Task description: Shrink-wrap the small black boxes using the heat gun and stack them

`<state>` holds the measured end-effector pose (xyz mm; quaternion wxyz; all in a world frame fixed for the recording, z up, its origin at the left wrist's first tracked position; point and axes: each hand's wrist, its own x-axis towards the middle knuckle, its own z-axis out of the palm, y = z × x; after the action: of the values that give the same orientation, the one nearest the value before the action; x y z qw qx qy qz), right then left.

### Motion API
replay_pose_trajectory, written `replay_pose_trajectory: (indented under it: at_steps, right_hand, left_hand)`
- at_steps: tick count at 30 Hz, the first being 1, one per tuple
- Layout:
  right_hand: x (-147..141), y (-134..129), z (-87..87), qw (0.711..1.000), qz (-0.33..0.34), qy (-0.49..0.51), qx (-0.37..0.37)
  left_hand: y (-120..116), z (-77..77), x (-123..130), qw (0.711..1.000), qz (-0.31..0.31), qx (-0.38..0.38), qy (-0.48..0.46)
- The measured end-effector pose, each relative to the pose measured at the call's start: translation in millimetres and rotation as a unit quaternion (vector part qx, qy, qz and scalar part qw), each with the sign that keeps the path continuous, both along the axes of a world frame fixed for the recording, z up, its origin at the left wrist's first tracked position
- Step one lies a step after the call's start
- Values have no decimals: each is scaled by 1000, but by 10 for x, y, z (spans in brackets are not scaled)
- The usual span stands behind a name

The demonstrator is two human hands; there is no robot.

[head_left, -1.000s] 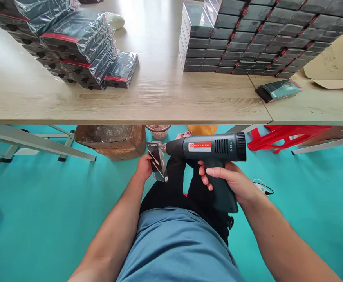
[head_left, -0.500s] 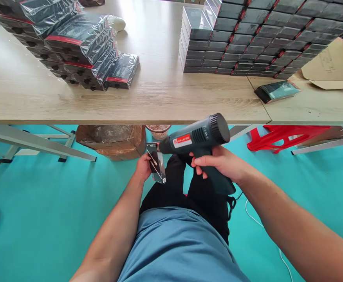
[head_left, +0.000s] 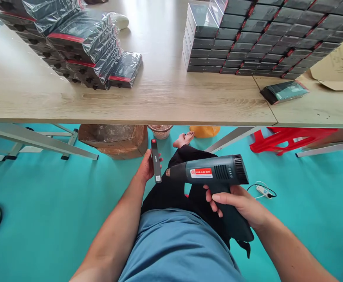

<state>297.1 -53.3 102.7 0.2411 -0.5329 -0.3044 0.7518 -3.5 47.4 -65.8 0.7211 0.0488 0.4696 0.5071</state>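
At far left, loosely bagged black packs (head_left: 80,43) are lying in a slumped stack on the wooden table (head_left: 159,98). Below the table edge, a plastic-covered cardboard box (head_left: 114,140) is sitting on the teal floor (head_left: 42,196).

The left hand (head_left: 146,166) is gripping a slim black box (head_left: 156,160), holding it upright and edge-on, below the table edge and above the person's lap. The fingers are wrapping around its far side, thumb on the near side.

Just to its right, the nozzle of a dark green heat gun (head_left: 209,174) is pointing at the box, the tip near it but apart. The right hand (head_left: 239,203) is closing firmly around the gun's handle.

On the table at right, neat stacks of black boxes (head_left: 248,39) are standing in rows. One single box (head_left: 284,91) is lying apart near the table edge. A red stool (head_left: 280,139) is lying tipped beneath.
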Motion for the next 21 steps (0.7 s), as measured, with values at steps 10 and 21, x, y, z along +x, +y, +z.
replay_pose_trajectory:
  at_steps: [10, 21]
  right_hand:
    - [76, -12, -310, 972, -199, 96, -78]
    - [54, 270, -258, 969, -217, 108, -51]
  left_hand:
    - [-132, 158, 49, 980, -77, 68, -168]
    - [-119, 143, 107, 981, -126, 7, -145]
